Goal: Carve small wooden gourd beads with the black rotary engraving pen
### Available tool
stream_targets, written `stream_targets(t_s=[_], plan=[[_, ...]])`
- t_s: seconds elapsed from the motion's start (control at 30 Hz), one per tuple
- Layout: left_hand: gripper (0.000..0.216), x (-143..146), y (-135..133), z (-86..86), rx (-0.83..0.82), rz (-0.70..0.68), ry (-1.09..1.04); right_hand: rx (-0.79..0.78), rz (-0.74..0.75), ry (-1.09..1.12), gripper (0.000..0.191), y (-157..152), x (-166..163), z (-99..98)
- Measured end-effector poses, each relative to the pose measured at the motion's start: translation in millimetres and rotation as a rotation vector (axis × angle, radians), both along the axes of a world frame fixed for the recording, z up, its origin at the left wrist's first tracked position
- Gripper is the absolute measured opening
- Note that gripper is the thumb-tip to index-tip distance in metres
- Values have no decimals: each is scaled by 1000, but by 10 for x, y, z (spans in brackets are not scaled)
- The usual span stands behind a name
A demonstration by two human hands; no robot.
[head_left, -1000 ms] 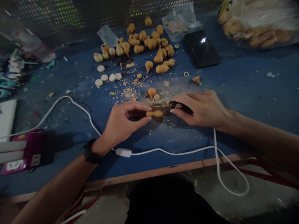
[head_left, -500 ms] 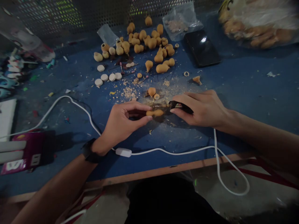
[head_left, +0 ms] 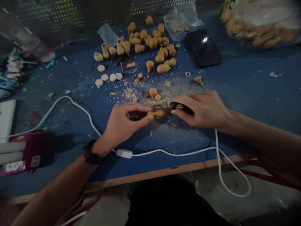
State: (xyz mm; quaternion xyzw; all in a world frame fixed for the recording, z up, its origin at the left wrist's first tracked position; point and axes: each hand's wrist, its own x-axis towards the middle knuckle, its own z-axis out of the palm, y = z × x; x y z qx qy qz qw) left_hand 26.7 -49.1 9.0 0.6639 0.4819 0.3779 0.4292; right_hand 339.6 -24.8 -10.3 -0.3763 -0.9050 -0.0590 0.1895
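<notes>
Between thumb and fingers, my left hand (head_left: 125, 121) grips a small tan gourd (head_left: 158, 113) lying sideways, its narrower end towards the right. My right hand (head_left: 203, 108) is wrapped round a black rotary tool (head_left: 182, 107), whose thin metal bit points left along the far side of the gourd. The bit's tip is close to the gourd near my left fingertips; whether they touch I cannot tell. Just beyond lie a round gourd piece (head_left: 152, 92) and a cut ring (head_left: 157, 97), with pale shavings (head_left: 130, 93) scattered to their left.
Several small gourds (head_left: 152, 43) are heaped at the back. White discs (head_left: 113, 77) lie left of them. A black phone-like slab (head_left: 203, 48) and a bag of gourds (head_left: 263, 31) are at the right rear. A white cable (head_left: 164, 152) runs along the table's front edge (head_left: 174, 171).
Both hands keep nearly the same place and grip. The bit's tip shows slightly differently beside the gourd; otherwise little has moved.
</notes>
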Motion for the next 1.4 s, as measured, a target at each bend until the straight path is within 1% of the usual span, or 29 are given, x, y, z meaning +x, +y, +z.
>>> stream_targets(t_s=[0.2, 0.4, 0.5, 0.6, 0.8, 0.93, 1.03, 1.13, 1.4], plan=[[18, -4, 0, -3, 12, -3, -4, 13, -1, -7, 50, -8, -8, -13], [17, -5, 0, -4, 9, -5, 1, 87, 16, -5, 53, -14, -24, -14], [17, 0, 0, 2, 0, 4, -4, 97, 23, -20, 52, -13, -23, -2], [17, 7, -1, 17, -10, 6, -6, 80, 25, -33, 51, -10, -20, 11], [17, 14, -3, 29, -22, 12, -3, 7, -18, -37, 55, -15, -29, 9], [21, 8, -4, 16, -32, 21, 20, -21, -30, -39, 55, -21, -32, 10], [23, 4, -2, 15, -32, 19, 24, -28, -21, -28, 53, -18, -27, 16], [20, 4, 1, 23, -45, 9, 17, -35, -11, -9, 51, -13, -21, 16], [24, 1, -1, 18, -42, 10, 21, 2, -23, -27, 56, -19, -30, -6]])
